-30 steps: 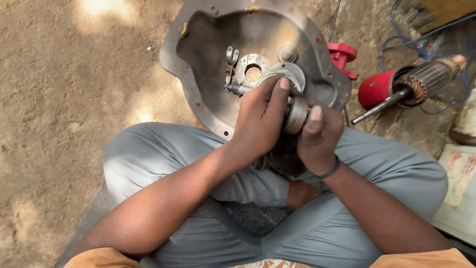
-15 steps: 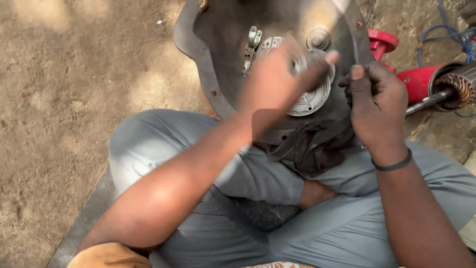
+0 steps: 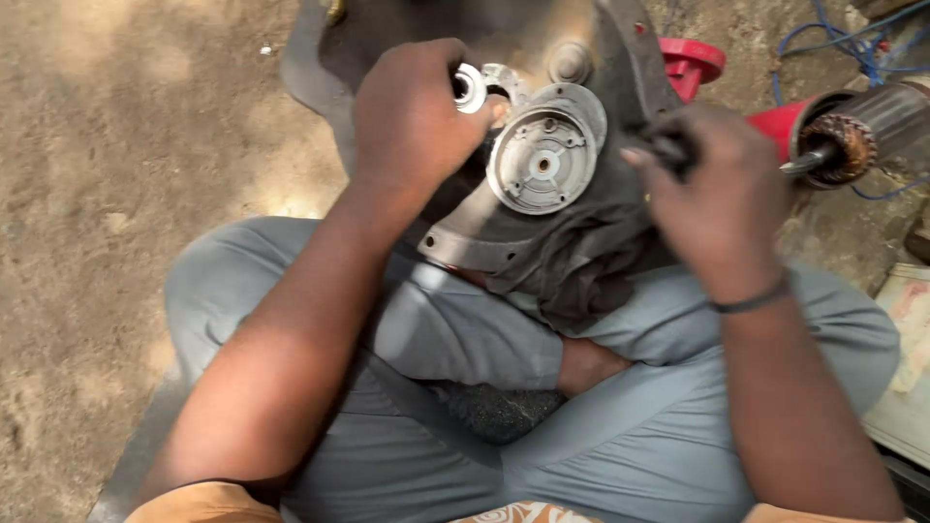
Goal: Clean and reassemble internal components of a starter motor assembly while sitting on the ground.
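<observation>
My left hand (image 3: 412, 116) pinches a small silver bearing (image 3: 471, 87) over the grey metal housing (image 3: 620, 87) leaning on my crossed legs. My right hand (image 3: 722, 194) is closed around a dark tool handle (image 3: 668, 150), just beside the round cover plate (image 3: 544, 150) near the housing's lower edge.

bright daylight falls from the top of the frame, leaving pale sunlit patches on the dirt ground (image 3: 126, 194) at the upper left and soft dappled shade across the rest. a glare spot shines on the small metal ring (image 3: 472, 87) near the top centre. the right hand (image 3: 722, 199) is smeared by motion blur, its edges soft. the lower corners look stretched and slightly out of focus.
</observation>
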